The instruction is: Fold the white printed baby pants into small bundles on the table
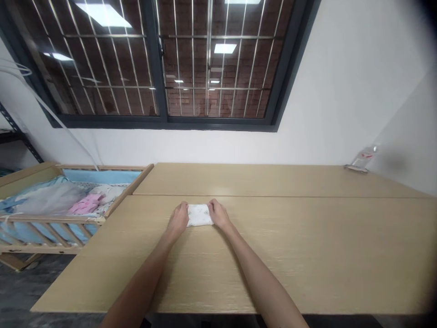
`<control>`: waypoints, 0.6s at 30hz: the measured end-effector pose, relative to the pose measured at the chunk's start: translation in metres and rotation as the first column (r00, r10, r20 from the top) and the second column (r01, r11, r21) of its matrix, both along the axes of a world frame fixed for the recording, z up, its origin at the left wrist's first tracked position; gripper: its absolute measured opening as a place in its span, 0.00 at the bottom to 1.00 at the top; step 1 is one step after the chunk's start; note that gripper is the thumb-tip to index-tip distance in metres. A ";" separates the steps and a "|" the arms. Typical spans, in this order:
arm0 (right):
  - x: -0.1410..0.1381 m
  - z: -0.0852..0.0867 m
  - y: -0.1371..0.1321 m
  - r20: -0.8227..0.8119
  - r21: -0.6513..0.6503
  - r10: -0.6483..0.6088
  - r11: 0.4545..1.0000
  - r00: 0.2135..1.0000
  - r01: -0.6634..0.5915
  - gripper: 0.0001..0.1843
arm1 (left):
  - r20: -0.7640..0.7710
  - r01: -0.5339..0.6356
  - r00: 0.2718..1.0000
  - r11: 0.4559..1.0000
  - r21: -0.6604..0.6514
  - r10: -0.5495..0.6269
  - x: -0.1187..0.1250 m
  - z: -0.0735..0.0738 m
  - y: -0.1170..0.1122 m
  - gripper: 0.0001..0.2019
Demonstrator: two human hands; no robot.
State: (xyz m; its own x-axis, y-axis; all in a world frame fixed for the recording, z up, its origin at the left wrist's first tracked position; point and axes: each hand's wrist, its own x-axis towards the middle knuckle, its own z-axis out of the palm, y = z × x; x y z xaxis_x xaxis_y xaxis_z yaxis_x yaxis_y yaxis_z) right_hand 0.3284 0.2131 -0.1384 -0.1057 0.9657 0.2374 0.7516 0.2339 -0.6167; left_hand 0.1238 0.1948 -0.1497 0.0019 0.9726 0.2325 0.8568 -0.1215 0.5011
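Observation:
A small white rectangle of folded cloth (pixel 200 215) with a faint print is stretched between my two hands, at or just over the wooden tabletop (pixel 293 250). My left hand (pixel 179 218) is closed on its left edge. At the other end, my right hand (pixel 219 214) pinches the upper right corner. Both forearms reach in from the bottom of the view. Whether the cloth's underside touches the table is hard to tell.
To the left stands a wooden crib (pixel 64 246) with blue lining, holding a pink cloth (pixel 86 203) and pale bedding. A clear plastic packet (pixel 362 159) lies at the table's back right corner. Behind the table are a white wall and a barred window (pixel 218 68).

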 end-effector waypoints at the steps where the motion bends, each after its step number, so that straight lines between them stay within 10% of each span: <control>1: 0.000 0.002 0.001 0.019 -0.031 -0.014 0.999 1.000 0.015 0.12 | 0.013 -0.007 1.000 1.000 0.008 0.007 0.000 -0.002 0.003 0.13; 11: -0.014 0.015 0.004 0.110 -0.147 -0.110 0.981 0.988 0.126 0.13 | 0.115 -0.075 0.991 0.991 0.107 0.063 -0.001 -0.012 0.006 0.15; 15: -0.018 0.019 -0.012 0.008 0.124 -0.225 0.967 0.974 0.223 0.19 | 0.136 -0.075 0.990 0.966 0.248 0.042 0.006 -0.003 -0.009 0.21; 18: -0.022 0.014 -0.025 0.029 0.362 0.021 0.932 0.999 -0.030 0.21 | 0.110 0.036 0.991 0.929 0.368 -0.082 0.022 0.003 -0.025 0.28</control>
